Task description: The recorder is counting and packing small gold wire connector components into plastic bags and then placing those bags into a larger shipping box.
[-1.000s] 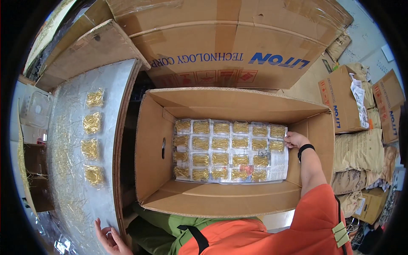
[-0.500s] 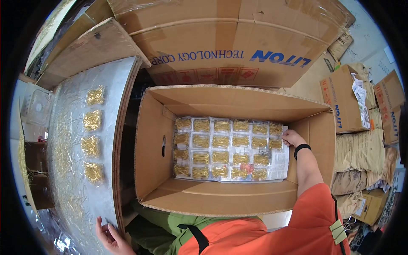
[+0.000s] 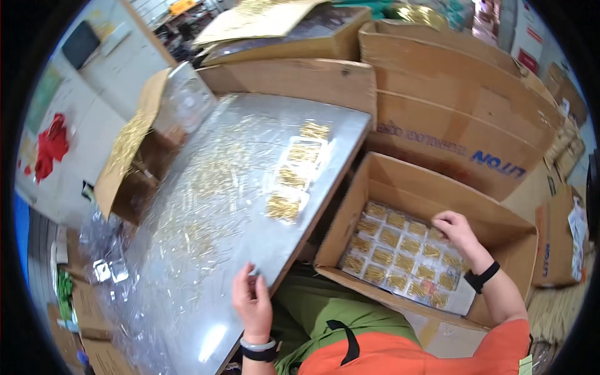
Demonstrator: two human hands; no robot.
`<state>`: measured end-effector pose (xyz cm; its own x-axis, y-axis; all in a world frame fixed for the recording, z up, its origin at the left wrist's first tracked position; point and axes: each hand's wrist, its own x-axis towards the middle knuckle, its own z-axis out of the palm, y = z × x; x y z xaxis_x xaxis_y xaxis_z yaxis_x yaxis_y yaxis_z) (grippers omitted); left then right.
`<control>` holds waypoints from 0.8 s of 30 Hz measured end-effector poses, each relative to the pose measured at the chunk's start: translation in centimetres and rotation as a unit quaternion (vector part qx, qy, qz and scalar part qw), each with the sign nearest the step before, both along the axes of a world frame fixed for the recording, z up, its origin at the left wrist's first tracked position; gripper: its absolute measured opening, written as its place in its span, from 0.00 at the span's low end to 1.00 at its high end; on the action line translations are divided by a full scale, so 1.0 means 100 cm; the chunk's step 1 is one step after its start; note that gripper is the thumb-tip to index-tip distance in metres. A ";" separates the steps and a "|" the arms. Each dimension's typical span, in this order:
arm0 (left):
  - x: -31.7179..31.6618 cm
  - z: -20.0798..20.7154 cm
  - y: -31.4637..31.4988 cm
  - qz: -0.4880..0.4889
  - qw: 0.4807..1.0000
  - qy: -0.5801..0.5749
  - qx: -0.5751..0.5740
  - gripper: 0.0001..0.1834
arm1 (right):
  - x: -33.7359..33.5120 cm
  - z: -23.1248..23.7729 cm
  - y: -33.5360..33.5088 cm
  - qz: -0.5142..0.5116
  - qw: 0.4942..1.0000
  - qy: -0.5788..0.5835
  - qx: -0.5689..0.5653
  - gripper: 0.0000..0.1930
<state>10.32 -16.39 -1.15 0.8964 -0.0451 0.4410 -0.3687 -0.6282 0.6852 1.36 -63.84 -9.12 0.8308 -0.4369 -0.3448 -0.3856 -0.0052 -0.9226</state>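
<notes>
My right hand (image 3: 457,231) is raised over the cardboard box (image 3: 437,182), its fingers loosely bent and nothing visible in them. Below it, small clear packets of thin gold-coloured pins (image 3: 409,245) lie in rows on a newspaper sheet (image 3: 464,296) inside the box. My left hand (image 3: 252,303) is at the near edge of the grey metal table (image 3: 250,240), fingers half curled with a gap to the thumb, and holds nothing I can see. Farther up the table stands a line of similar filled packets (image 3: 291,177), apart from both hands.
Loose gold-coloured pins (image 3: 200,187) are scattered over the table's left part. A heap of clear plastic bags (image 3: 112,275) hangs by its left edge. A wooden board (image 3: 294,78) lines the table's far side. A large carton (image 3: 462,106) rises behind the box, another carton (image 3: 556,237) to the right.
My view has swung left, toward the table. My right hand has lifted away from the packets at the box's right side. My left hand has come farther into view over the table edge.
</notes>
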 end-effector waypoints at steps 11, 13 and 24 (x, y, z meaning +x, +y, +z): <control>0.001 0.002 0.002 -0.054 0.997 -0.024 -0.051 0.19 | 0.189 0.119 0.203 0.162 0.970 0.045 0.174 0.13; 0.001 0.001 0.000 -0.058 0.996 -0.017 -0.065 0.19 | 0.198 0.110 0.206 0.147 0.975 0.052 0.158 0.12; 0.001 -0.006 0.005 -0.070 0.995 -0.004 -0.068 0.19 | 0.212 0.112 0.227 0.110 0.988 0.068 0.081 0.13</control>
